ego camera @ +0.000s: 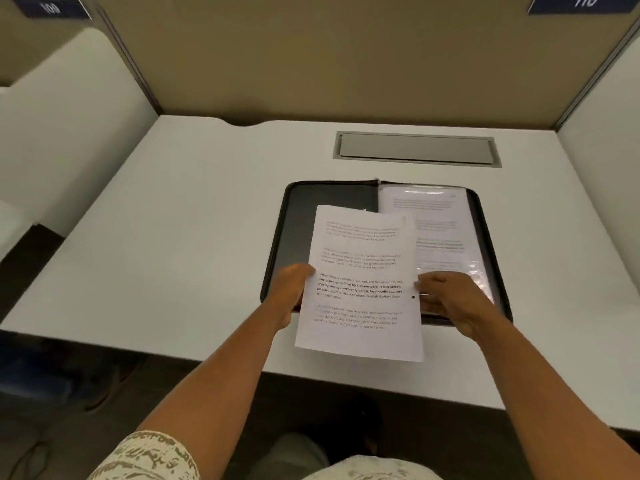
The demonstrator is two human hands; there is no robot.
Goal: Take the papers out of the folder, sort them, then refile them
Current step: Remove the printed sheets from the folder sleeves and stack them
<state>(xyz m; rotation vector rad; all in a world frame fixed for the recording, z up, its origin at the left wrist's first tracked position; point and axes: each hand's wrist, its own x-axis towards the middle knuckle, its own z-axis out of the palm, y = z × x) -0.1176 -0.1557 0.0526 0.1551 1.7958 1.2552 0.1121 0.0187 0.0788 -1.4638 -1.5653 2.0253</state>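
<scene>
Both hands' grip holds sheet w/ folder open below.

the sheet i hold covers my left hand's fingertips and the folder's middle — its small print blurs, unreadable; sign cut off.

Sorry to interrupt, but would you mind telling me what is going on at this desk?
A person is working through papers from a black zip folder that lies open on the white desk. Both hands hold one printed sheet above the folder's near edge: the left hand grips its left edge and the right hand its right edge. More printed pages in a clear sleeve sit in the folder's right half, so the emptying is not finished.
</scene>
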